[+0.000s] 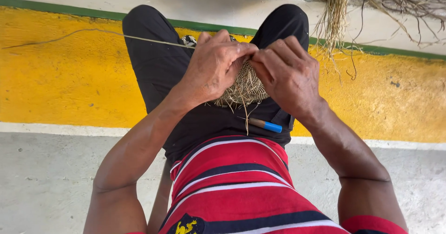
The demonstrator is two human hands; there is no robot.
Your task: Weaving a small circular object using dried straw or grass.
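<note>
both hands meet over the lap: the left hand (214, 67) and right hand (287, 74) each have their grip pinched tight on the small tan woven straw piece (245, 89) between them. a thin pale fibre strand (93, 31) trails leftward. a blue-capped pen (265, 123) rests on the black shorts (158, 67).

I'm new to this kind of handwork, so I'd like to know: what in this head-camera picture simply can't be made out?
- Woven fibre piece: mostly covered by the left hand and right hand; its full shape is hidden.
- Fingertips: tucked into the weave, so the exact grip is unclear.
- Blue-tipped tool on the lap: too small to identify.
- Loose fibre bundle: cut off by the top edge.
- Long strand: its left end fades out against the yellow floor.
</note>
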